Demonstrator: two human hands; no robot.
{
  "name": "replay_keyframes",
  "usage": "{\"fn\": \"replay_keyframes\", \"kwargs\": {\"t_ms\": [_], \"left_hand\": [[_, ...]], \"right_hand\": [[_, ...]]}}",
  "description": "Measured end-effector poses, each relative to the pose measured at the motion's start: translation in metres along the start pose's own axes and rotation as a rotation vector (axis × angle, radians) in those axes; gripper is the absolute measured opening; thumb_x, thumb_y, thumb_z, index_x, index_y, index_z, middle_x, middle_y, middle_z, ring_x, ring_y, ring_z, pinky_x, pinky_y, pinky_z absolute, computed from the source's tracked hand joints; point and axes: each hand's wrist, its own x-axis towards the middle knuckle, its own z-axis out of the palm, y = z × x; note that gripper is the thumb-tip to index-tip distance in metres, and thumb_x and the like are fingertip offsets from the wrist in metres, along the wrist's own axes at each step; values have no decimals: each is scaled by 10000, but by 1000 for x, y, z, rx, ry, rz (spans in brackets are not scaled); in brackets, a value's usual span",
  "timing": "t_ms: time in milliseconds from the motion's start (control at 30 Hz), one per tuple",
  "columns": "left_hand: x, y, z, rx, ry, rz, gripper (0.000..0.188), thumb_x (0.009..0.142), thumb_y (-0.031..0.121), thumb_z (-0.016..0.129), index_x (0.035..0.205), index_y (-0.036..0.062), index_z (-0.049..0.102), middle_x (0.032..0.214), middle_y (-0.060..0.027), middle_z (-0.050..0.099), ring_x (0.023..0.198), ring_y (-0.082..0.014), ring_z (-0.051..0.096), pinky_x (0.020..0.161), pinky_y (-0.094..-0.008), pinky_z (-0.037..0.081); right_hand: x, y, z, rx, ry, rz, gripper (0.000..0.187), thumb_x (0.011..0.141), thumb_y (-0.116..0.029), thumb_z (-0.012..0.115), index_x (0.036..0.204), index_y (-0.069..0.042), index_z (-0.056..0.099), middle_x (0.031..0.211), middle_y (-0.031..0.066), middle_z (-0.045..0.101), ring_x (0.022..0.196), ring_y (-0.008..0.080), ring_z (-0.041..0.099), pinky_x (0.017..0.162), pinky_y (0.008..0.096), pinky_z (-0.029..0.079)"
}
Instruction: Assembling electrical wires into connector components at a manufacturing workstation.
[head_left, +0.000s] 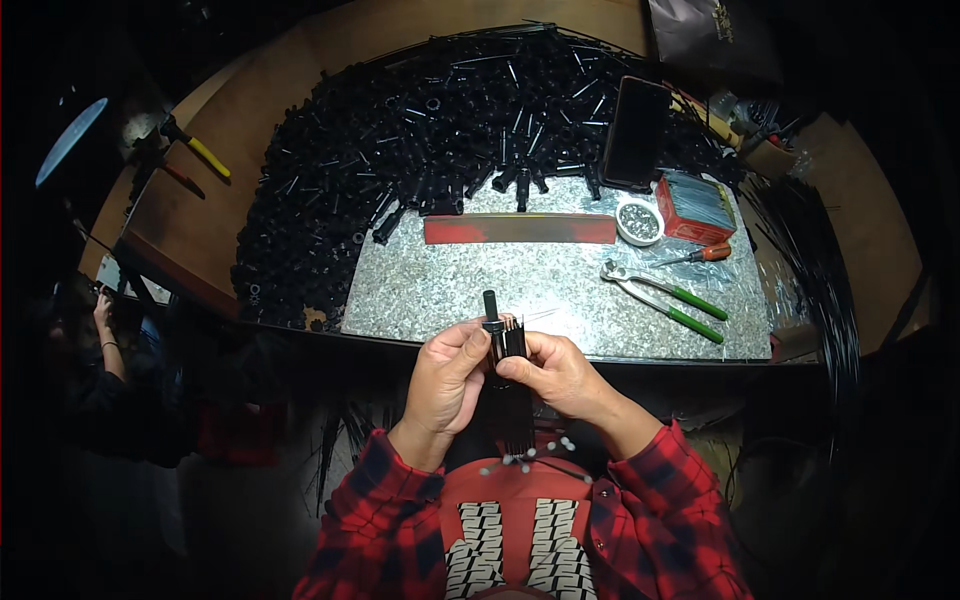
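My left hand (445,378) is closed round a black cylindrical part with a narrow stem (490,305), held upright at the table's front edge. Beside it, my right hand (568,378) pinches a bundle of thin black rods (515,345) that hangs down toward my lap. Coppery ends show at the bundle's top, and fine wires stick out to the right over that hand. Small white tips (520,460) spread out below the bundle. Whether the part and the rods are joined cannot be made out between my fingers.
A large heap of black tubular parts (420,130) covers the table's back and left. On the pale speckled board (480,280) are a red-and-dark strip (520,230), a white bowl (640,222), a red box (695,210), a screwdriver (712,254) and green-handled pincers (665,300). A phone (636,132) leans behind.
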Motion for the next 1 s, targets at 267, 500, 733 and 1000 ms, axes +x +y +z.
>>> {"fn": "replay_keyframes", "kwargs": {"t_ms": [267, 500, 733, 1000], "left_hand": [[-3, -3, 13, -39, 28, 65, 299, 961, 202, 499, 1100, -50, 580, 1100, -111, 605, 1020, -159, 552, 961, -314, 388], [-1, -3, 12, -71, 34, 85, 324, 962, 199, 488, 1151, -57, 551, 1162, -133, 581, 1059, -187, 553, 978, -341, 399], [-1, -5, 12, -46, 9, 74, 339, 974, 210, 462, 1155, -62, 553, 1184, -143, 567, 1104, -199, 524, 1010, -346, 368], [-3, -5, 24, 12, 27, 67, 398, 991, 239, 404, 1214, -78, 498, 1201, -157, 554, 1141, -222, 507, 1031, -354, 353]], "right_hand": [[-3, -2, 1, -63, 31, 13, 279, 887, -229, 638, 707, -42, 537, 630, -56, 464, 587, 36, 385, 497, 226, 330], [-2, -14, 1, -66, -3, 88, 264, 904, -242, 615, 754, -27, 583, 649, -55, 500, 620, 26, 415, 533, 218, 357], [4, -16, -8, -103, -98, 153, 202, 927, -219, 568, 894, -31, 635, 677, -45, 546, 535, 27, 457, 475, 197, 377], [8, -16, -11, -28, -139, 117, 294, 911, -303, 593, 810, -33, 652, 617, -36, 530, 489, 45, 460, 442, 205, 373]]}}
